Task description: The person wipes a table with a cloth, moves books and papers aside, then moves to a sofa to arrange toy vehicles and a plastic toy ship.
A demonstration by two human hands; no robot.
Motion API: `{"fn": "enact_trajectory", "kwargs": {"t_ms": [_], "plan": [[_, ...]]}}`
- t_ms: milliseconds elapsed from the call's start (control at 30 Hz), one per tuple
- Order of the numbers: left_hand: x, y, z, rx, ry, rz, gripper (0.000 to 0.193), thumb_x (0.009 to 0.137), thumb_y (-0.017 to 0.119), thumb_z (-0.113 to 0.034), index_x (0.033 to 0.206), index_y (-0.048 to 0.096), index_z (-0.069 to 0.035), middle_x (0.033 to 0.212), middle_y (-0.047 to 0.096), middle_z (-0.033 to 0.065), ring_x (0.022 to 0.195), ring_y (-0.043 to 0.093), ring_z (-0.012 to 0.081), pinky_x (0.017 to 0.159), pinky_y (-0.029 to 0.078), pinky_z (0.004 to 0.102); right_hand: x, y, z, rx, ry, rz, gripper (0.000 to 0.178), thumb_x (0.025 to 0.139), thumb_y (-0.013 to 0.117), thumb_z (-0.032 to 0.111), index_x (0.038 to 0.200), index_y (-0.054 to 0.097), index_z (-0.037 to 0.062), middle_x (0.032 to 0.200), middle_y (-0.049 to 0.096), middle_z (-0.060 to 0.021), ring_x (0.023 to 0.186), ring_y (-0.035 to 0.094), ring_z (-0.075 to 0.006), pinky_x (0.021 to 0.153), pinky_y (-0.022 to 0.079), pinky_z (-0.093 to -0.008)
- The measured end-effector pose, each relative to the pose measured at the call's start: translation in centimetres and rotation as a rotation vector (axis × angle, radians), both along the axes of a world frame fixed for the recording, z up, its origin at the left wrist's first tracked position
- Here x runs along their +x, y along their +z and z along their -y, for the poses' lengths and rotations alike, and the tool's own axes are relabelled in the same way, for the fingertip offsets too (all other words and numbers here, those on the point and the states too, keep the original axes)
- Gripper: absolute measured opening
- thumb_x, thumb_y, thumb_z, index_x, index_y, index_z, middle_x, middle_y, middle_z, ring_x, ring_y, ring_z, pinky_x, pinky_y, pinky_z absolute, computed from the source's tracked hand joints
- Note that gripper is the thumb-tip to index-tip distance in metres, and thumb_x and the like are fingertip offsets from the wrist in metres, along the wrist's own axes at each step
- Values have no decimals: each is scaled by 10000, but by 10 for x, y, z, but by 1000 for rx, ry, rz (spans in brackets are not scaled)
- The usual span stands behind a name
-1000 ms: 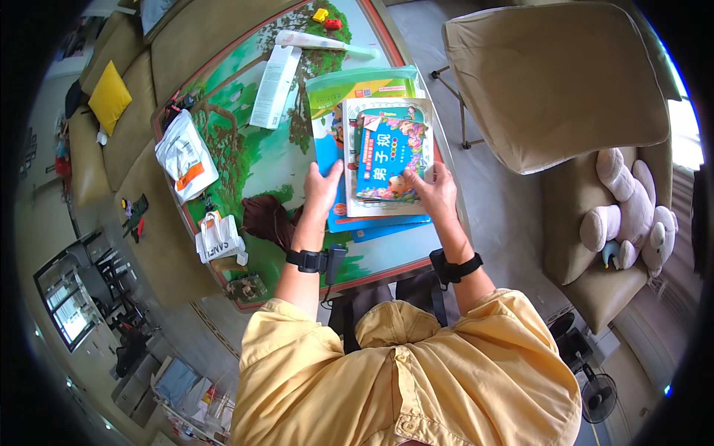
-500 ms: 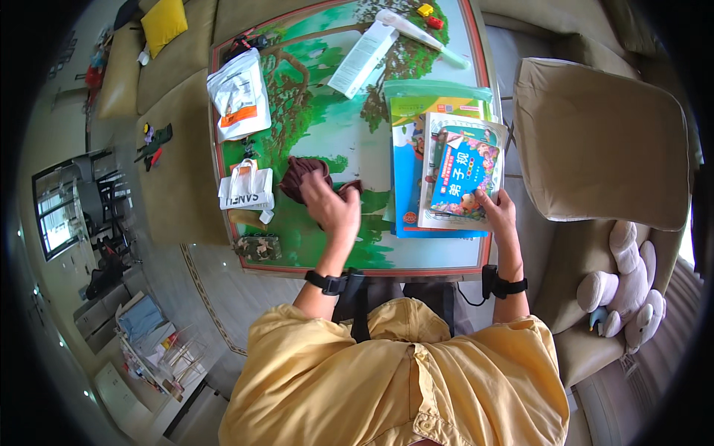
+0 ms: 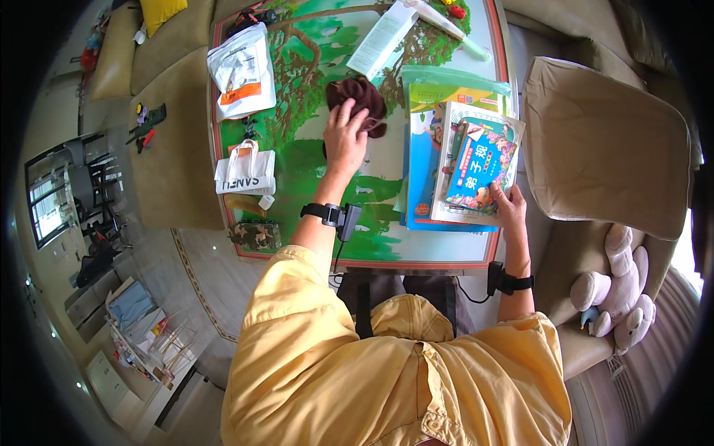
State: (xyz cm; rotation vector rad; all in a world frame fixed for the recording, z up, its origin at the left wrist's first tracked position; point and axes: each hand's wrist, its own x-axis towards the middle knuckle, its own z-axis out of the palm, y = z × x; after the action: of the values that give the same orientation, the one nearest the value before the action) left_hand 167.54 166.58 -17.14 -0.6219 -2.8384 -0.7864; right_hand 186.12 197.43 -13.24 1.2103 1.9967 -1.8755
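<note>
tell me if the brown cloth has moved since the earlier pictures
Yes: the brown cloth has moved up and right, away from the white handled bag and closer to the long white box.

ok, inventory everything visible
cloth: 1, dark brown, table middle
booklets: several, multicoloured, table right
box: 1, white, far side
packet: 1, pale, beside box
bricks: 2, red/yellow, far edge
pouch: 1, white-orange, table left
bag: 1, white, table left
camouflage box: 1, mottled, near-left corner
table: 1, green-white, centre
cushion: 1, yellow, upper left
seating: several, brown, both sides
covered furniture: 1, brown, right
plush toy: 1, pale, lower right
clutter: uncounted, mixed, left
wristbands: 2, black, wrists
shirt: 1, yellow, bottom
left hand: 1, on cloth
right hand: 1, at booklets
</note>
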Motion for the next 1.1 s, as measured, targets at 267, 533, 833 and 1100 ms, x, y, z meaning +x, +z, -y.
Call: {"fn": "enact_trajectory", "kwargs": {"t_ms": [267, 533, 833, 1100], "plan": [[128, 42, 17, -120, -132, 317, 430, 710, 647, -25, 1127, 597, -115, 1295, 454, 68, 1215, 398, 333, 989, 359, 442, 6, -4, -7, -54, -22, -14, 321, 819, 703, 264, 901, 558, -11, 825, 640, -81, 711, 628, -133, 645, 519, -276], [220, 45, 69, -269, 455, 342, 503, 736, 721, -280, 1172, 557, -89, 1208, 391, 214, 1029, 436, 413, 872, 399, 492, 2, -8, -18, 30, 56, 43, 406, 780, 741, 304, 959, 609, -35, 825, 632, -39, 694, 573, -80, 619, 461, -230], [273, 63, -85, -8, -89, 699, 470, 690, 720, -215, 1066, 506, -30, 1025, 428, 219, 920, 475, 393, 771, 439, 461, 4, 2, -23, 259, 289, 190, 503, 805, 671, 462, 876, 597, -30, 823, 641, -81, 728, 605, -125, 648, 480, -256], [300, 27, -188, 56, -748, 240, 296, 754, 583, -130, 1049, 604, -107, 1314, 440, 59, 1104, 435, 294, 842, 399, 420, 56, 6, -51, 4, -21, -35, 485, 913, 539, 392, 1186, 530, -9, 1091, 575, -105, 1000, 563, -200, 766, 504, -330]]}}
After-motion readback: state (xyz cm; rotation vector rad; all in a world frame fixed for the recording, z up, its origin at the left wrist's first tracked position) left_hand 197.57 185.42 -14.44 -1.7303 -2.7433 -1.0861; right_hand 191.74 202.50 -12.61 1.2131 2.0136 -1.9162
